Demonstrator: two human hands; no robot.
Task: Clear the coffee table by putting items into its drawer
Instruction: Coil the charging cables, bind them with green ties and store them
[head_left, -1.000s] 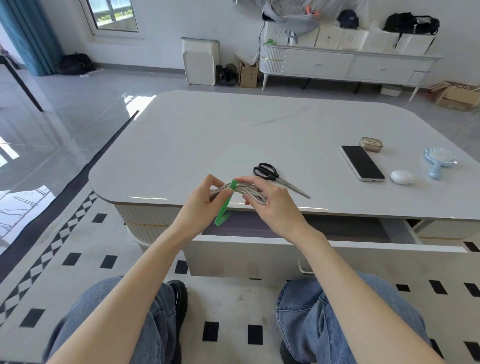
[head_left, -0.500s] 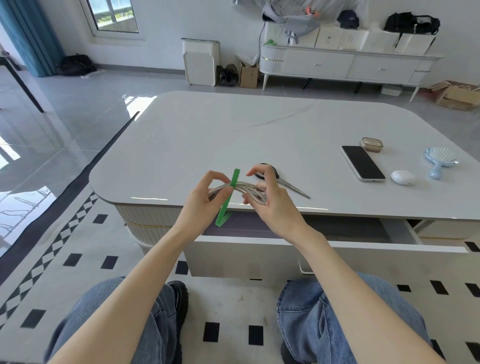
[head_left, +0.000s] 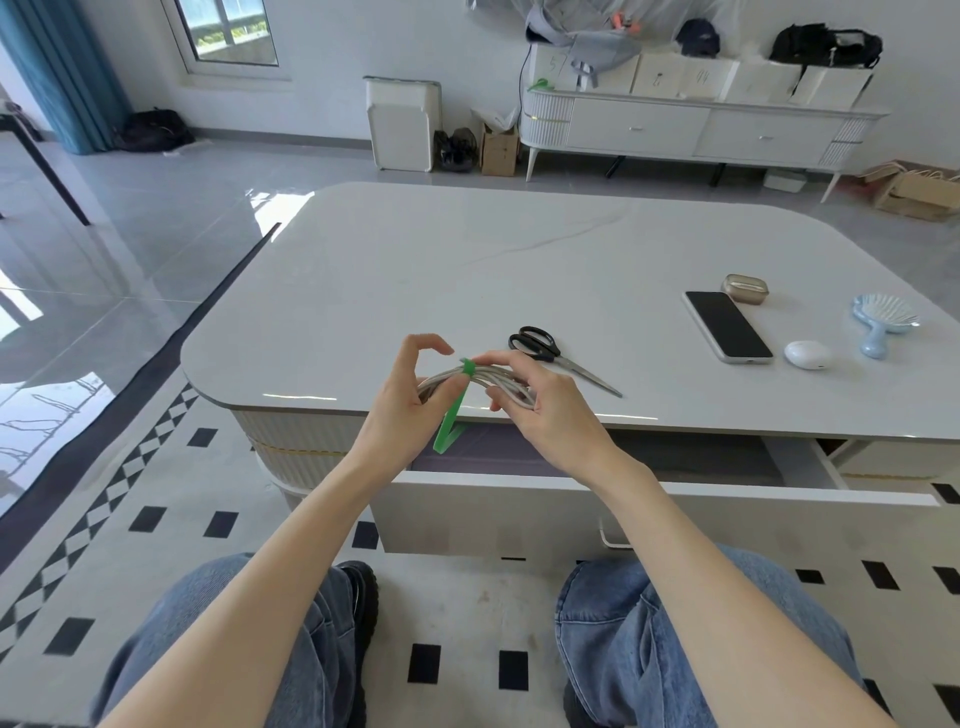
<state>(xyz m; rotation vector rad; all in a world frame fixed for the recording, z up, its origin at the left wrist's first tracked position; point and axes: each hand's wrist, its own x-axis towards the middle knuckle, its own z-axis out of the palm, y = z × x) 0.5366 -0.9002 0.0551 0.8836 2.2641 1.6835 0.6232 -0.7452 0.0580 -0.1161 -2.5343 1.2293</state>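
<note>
At centre frame, your left hand (head_left: 400, 415) and right hand (head_left: 550, 410) each grip an end of the coiled cable (head_left: 447, 376), its long axis running left to right, green strap (head_left: 451, 421) dangling. The open drawer (head_left: 571, 519) lies directly below, equally near both hands.

left grip (head_left: 410, 402) curled, right grip (head_left: 543, 410) pinching

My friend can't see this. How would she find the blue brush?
Find the right end of the white coffee table. Right of the black phone and white oval case lies the brush. Only it is pale blue, with a shell-shaped head.
</note>
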